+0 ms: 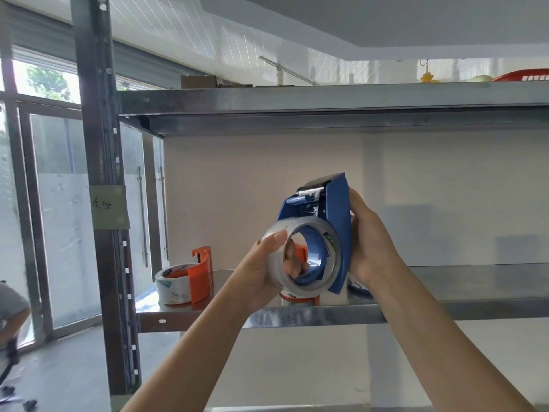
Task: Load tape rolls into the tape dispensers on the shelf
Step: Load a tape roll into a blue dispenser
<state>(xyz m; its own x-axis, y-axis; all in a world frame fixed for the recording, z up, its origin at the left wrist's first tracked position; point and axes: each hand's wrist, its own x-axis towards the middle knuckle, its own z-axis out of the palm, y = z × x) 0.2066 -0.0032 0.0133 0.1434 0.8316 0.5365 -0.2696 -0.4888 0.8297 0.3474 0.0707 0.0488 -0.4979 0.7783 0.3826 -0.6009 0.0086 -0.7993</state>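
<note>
- The left hand (pixel 267 263) is gripping a clear tape roll (pixel 297 228): the thumb is pressing on the outer winding and the fingers are curling through the core.
- The right hand (pixel 371 242) is clasping the blue tape dispenser (pixel 337 209) from behind its side plate. The fingertips are mostly hidden, but the hand is clearly closing round the body.
- Both items are being held in the air in front of the steel shelf (pixel 445 310). The roll is lying against the dispenser's blue hub and appears to be only partly seated.
- Judgement on the step in hand: the roll is needing a square push onto the hub, with the core kept parallel to the side plate so it is not binding.
- The fingers inside the core are likely needing to come out before the roll can go fully home.
- The free end of the tape should be facing the roller and blade at the top. The unwinding direction cannot be told from here.
- An orange tape dispenser (pixel 202 272) is standing on the shelf to the left, wrapping round a loaded roll (pixel 172 288).
- That roll is showing blue print that looks like "deli", though this reading is uncertain.
- The core of the held roll is carrying a small logo, too blurred to read.
- A green label (pixel 110 208) on the shelf upright is bearing handwritten characters, which are not legible with confidence.
</note>
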